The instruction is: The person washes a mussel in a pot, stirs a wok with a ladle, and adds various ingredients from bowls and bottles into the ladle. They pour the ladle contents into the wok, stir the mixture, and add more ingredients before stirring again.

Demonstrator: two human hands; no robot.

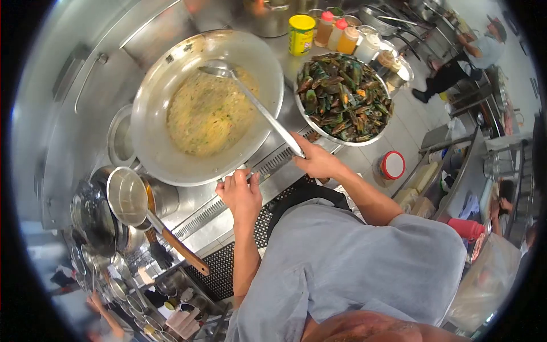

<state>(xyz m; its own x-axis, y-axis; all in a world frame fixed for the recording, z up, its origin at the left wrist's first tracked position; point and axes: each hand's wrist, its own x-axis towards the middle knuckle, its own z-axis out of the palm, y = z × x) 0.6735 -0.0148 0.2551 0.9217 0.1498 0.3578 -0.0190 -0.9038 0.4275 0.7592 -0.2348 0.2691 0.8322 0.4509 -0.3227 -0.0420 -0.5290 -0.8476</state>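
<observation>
I have the right hand (pixel 316 158) wrapped round the long, smooth metal handle of a ladle (pixel 265 108), in the middle of the frame; its rounded bowl sits inside the wok (pixel 149 119). My left hand (pixel 242 194) is curled tight on the wok's near edge, apparently at a handle. The wok fills the upper left of the frame: one wide, round, dull-grey metal pan, holding a loose yellow-brown liquid (pixel 211 128) flecked with green.

Upper right of centre I see one round metal basin (pixel 360 143) heaped with dark, glossy, green-edged mussels (pixel 342 100), too many to count. Beyond it, along the steel table (pixel 283 50), I count one yellow cylindrical tub (pixel 301 35) and four plastic squeeze bottles (pixel 348 40), two of them red-capped.

At the left lies one strainer (pixel 128 196) with a round bowl and a wooden handle grip. One round container (pixel 393 165) with a red-rimmed white lid is right of centre.
</observation>
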